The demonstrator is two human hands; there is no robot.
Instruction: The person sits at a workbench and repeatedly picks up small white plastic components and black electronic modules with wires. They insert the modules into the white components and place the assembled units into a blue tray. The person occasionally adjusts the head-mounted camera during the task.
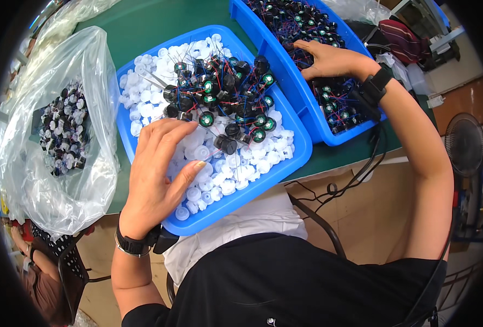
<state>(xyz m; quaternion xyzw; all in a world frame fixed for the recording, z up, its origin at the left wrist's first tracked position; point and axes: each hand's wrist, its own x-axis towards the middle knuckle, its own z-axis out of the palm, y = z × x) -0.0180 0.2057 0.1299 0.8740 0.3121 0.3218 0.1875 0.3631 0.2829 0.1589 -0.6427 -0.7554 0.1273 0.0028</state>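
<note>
Resting spread over the white caps (219, 174) in the near blue tray (301, 150), the left hand (157, 174) holds nothing visible. At two o'clock, the right hand (328, 60) curls into the far tray (307, 109); tangled wired buzzers (225, 95) may snag and spill.

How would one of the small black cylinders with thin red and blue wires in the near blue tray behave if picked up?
The black cylinder is small, so probably light. Its round body may roll on the white caps. Its thin wires look floppy and cross the neighbours', so lifting one would likely drag others out of the blue tray.
</note>
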